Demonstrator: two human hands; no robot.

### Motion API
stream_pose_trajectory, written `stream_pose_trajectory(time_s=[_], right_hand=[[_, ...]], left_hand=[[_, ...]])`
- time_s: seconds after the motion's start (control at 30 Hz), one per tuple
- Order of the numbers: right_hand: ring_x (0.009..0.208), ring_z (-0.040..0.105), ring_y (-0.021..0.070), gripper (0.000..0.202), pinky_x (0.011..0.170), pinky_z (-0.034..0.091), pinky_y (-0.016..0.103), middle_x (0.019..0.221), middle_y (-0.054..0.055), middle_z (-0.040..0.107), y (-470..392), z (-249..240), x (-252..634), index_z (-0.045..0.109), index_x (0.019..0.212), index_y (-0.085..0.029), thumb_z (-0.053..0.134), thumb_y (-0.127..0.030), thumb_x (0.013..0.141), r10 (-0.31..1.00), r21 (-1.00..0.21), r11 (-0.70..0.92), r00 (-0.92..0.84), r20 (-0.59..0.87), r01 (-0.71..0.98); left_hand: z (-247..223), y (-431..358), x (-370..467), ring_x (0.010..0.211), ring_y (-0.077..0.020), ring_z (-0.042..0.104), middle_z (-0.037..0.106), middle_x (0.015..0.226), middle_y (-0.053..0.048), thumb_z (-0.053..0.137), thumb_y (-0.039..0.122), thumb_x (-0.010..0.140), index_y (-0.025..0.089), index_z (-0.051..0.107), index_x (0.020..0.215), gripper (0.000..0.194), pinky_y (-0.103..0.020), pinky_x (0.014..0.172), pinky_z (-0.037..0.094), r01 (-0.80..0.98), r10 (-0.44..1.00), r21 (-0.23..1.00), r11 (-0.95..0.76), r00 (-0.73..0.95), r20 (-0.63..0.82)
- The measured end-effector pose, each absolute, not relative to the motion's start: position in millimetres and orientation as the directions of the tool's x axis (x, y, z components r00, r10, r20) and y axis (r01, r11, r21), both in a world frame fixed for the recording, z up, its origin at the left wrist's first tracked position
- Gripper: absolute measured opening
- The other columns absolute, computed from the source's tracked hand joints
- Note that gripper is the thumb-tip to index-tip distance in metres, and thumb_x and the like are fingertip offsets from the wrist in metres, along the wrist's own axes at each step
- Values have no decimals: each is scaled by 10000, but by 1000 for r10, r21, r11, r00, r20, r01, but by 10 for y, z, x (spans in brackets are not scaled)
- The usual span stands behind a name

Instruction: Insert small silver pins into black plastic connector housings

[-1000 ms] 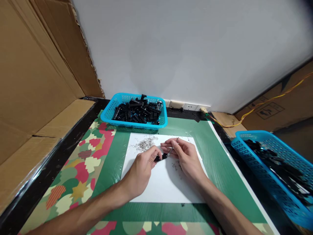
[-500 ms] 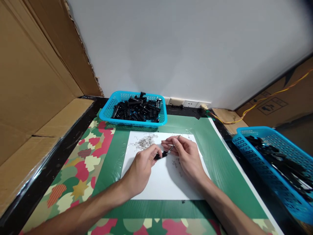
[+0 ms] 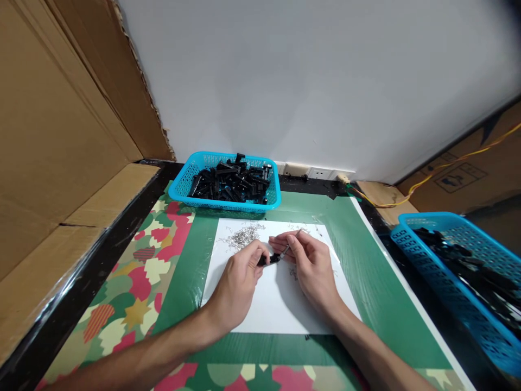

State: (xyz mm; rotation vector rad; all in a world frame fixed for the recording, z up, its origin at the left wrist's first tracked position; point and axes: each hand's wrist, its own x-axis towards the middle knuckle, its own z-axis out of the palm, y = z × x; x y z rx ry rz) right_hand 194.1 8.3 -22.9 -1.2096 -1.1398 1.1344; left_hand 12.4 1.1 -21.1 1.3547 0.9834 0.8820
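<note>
Over the white sheet (image 3: 264, 309), my left hand (image 3: 242, 277) is closed on a small black plastic part (image 3: 269, 260), whose right end sticks out past the fingers. My right hand (image 3: 311, 260) pinches a thin metal tool (image 3: 287, 248), possibly tweezers, between thumb and fingers. The tool's lower tip meets the right end of the black part. Behind my left hand lies a pile of tiny silvery wire pieces (image 3: 244, 237). A few more of these bits lie scattered beside and beyond my right hand, partly hidden by it.
A blue basket (image 3: 223, 205) full of black plastic parts stands against the wall. Another blue basket (image 3: 451, 271) with black pieces is at the right. Cardboard (image 3: 61, 136) walls off the left side. Power sockets (image 3: 320, 173) and a yellow cable (image 3: 419, 187) run along the back.
Both hands keep nearly the same pose, the tool tip still at the black part. The whole view has shifted slightly, with the scene a little further right.
</note>
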Motion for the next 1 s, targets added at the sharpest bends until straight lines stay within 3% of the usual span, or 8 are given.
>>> stream_pose_trajectory(time_s=[0.43, 0.8, 0.9, 1.0], right_hand=[[1039, 797, 274, 304, 1033, 635, 483, 1127, 132, 818, -2, -308, 1845, 755, 989, -193, 674, -482, 1038, 989, -993, 47, 146, 30, -112], [1055, 777, 268, 291, 1039, 615, 484, 1137, 122, 802, 37, -315, 1796, 737, 1005, -190, 639, -458, 1061, 983, -983, 59, 180, 26, -175], [1079, 758, 265, 277, 1027, 593, 474, 1109, 105, 796, 68, -214, 1878, 716, 1032, -206, 566, -428, 1103, 970, -986, 149, 205, 130, -81], [1039, 712, 252, 274, 974, 552, 453, 1069, 84, 765, 74, -60, 2051, 707, 1136, -235, 459, -351, 1144, 939, -924, 307, 85, 333, 229]], left_hand=[[-216, -49, 192, 674, -125, 374, 529, 863, 1, 397, 420, 1120, 213, 495, 918, 304, -269, 611, 298, -8, 953, 997, 81, 294, -75], [-194, -34, 221, 632, -113, 319, 405, 752, 36, 429, 593, 1100, 210, 502, 903, 437, -249, 574, 258, -67, 960, 988, 140, 254, -118], [-190, -42, 212, 630, -112, 307, 346, 717, 50, 455, 629, 1085, 211, 511, 904, 459, -240, 570, 243, -118, 958, 982, 148, 262, -113], [-224, -43, 192, 612, -104, 284, 305, 705, 60, 474, 632, 1080, 215, 521, 922, 448, -231, 552, 218, -201, 950, 966, 162, 295, -98]])
